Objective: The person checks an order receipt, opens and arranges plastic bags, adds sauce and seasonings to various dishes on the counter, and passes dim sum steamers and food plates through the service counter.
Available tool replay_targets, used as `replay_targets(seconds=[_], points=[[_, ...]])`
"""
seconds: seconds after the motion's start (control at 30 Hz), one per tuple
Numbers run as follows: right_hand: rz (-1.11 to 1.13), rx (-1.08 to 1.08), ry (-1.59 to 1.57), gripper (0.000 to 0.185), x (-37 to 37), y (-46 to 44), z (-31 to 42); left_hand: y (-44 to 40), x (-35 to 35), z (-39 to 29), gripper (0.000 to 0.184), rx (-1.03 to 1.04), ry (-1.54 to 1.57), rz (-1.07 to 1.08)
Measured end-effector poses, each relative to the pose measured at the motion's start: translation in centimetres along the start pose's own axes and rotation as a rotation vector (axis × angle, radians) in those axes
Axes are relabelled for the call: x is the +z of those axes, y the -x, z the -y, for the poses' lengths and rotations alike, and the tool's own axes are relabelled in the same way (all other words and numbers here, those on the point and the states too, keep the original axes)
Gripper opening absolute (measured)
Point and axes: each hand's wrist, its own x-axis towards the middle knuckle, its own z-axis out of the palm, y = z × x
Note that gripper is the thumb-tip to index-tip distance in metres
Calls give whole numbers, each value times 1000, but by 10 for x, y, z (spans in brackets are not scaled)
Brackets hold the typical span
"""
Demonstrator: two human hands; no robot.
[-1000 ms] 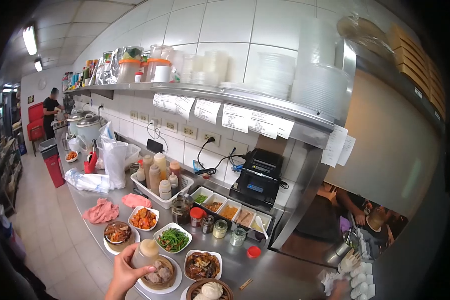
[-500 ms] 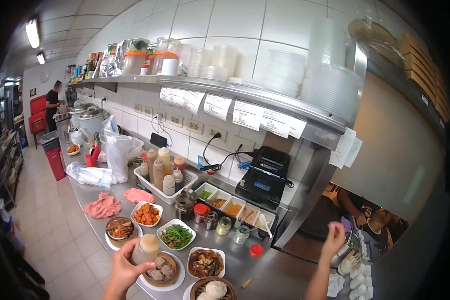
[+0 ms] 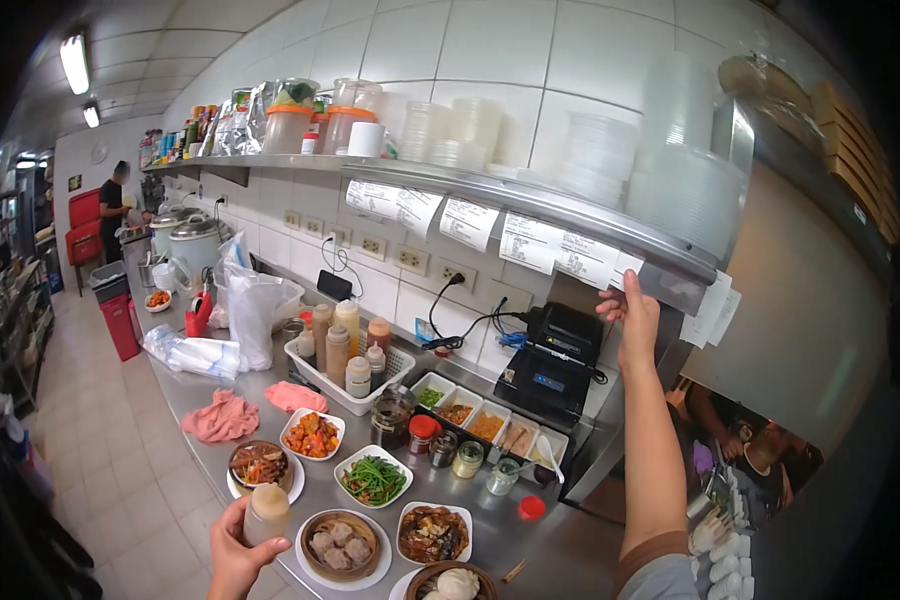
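Note:
My left hand (image 3: 238, 548) is closed round a small translucent squeeze bottle (image 3: 267, 512) with a tan upper part. Just right of it is a bamboo steamer of dumplings (image 3: 340, 545) on a white plate. My right hand (image 3: 628, 308) is raised at the shelf edge, its thumb up and fingers loosely apart. Its fingertips are at the lower edge of the rightmost paper slips (image 3: 588, 258); whether they touch cannot be told. Below the slips sits a black printer (image 3: 550, 370).
Dishes of green beans (image 3: 374, 477), red-sauced food (image 3: 313, 435) and dark braised food (image 3: 434, 533) stand on the steel counter. A steamer of white buns (image 3: 458, 583) is at the front. Behind are a bottle basket (image 3: 370, 400) and small jars (image 3: 468, 459). Another person (image 3: 113, 210) stands far left.
My right hand has moved up from the counter opening to the hanging slips. My left hand still holds the bottle, now left of the dumpling steamer. The view has shifted slightly.

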Motion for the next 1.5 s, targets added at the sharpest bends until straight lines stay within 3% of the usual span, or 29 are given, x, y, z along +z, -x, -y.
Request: replay_targets(seconds=[0.1, 0.33, 0.53, 0.77, 0.93, 1.07, 1.13, 1.4, 1.5], points=[[-57, -130, -7, 46, 2, 15, -3, 0, 1, -9, 68, -20, -10, -21], [-269, -203, 77, 44, -42, 36, 8, -11, -8, -1, 68, 52, -103, 11], [-264, -112, 140, 48, -55, 40, 29, -13, -17, 2, 58, -35, -182, 114], [-208, -52, 129, 47, -47, 38, 24, -11, -9, 5, 57, 7, -129, 119], [-286, -49, 23, 48, -40, 35, 31, -4, 8, -8, 68, 33, -95, 12], [-363, 1, -77, 48, -42, 32, 24, -3, -11, 4, 60, 17, -124, 67], [-344, -8, -79, 47, -40, 31, 11, -2, -1, -1, 69, 47, -121, -10], [85, 80, -63, 41, 18, 32, 5, -2, -2, -1, 68, -6, -90, -3], [106, 72, -117, 36, 32, 22, 5, -3, -2, -3, 68, -1, -84, -7]])
